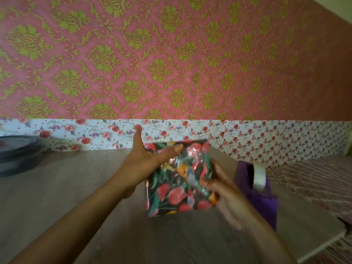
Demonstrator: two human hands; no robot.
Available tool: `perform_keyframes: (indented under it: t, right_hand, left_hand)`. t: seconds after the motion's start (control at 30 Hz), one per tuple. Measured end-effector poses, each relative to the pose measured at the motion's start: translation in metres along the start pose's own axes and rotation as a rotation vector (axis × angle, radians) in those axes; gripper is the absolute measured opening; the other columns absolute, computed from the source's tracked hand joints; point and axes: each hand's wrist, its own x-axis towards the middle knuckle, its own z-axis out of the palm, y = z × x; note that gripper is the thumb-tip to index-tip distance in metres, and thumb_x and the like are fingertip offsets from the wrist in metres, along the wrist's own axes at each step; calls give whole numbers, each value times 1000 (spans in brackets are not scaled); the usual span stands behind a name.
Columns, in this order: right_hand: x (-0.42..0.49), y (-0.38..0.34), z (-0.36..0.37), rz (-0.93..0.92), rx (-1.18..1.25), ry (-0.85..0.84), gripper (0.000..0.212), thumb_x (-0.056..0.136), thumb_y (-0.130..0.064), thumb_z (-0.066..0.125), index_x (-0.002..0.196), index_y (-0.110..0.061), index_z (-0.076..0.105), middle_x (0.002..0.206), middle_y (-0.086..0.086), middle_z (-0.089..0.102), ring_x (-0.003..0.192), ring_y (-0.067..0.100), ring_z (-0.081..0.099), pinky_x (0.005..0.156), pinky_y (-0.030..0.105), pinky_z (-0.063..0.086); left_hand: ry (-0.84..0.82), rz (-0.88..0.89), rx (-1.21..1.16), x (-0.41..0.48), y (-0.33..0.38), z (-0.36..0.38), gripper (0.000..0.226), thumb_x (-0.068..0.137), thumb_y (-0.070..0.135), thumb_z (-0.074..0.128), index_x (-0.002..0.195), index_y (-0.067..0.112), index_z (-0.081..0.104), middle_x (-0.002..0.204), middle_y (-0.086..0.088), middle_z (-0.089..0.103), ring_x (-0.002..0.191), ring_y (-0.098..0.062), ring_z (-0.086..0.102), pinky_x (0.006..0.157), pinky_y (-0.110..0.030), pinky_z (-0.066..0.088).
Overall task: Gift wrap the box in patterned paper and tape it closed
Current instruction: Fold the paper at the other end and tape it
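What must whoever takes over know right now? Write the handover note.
Left hand: open, thumb lying on the wrapped box at its upper left edge.
Right hand: grips the box's right side, above the wooden table.
Tape roll: sits on a purple object, right of the box.
Done: floral paper covers every visible face.
Left: blur hides the seams; check them and tape any loose flap.

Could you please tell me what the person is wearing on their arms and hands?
The left forearm and right forearm are bare, no sleeves in view. The left hand and right hand show no gloves, rings, watch or bracelet, as far as the blur allows.
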Motion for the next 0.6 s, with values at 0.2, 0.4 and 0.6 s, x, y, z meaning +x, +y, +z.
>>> perform_keyframes:
  t: [0.2, 0.4, 0.6]
  right_hand:
    - [2, 31, 15, 30, -249, -247, 119, 53, -34, 89, 145, -29, 15, 137, -8, 51, 125, 8, 49, 101, 27, 43]
    - [21, 27, 31, 12, -357, -362, 121, 50, -54, 85, 143, -37, 9, 139, -18, 44, 128, 0, 43, 108, 27, 37]
    - [43, -23, 42, -160, -574, -199, 96, 54, -89, 49, 135, -50, 18, 147, -35, 8, 134, -19, 7, 107, 5, 14]
  left_hand:
    - [-73, 67, 191, -33, -43, -27, 91, 41, 70, 77, 123, 51, 41, 103, 28, 62, 90, 9, 64, 79, -17, 55]
    - [175, 52, 179, -37, -54, -40, 93, 43, 64, 76, 126, 44, 40, 101, 29, 58, 85, 13, 61, 74, -5, 48]
    - [199, 46, 293, -38, -53, -37, 109, 41, 61, 71, 139, 33, 36, 89, 36, 50, 75, 18, 54, 69, 1, 44]
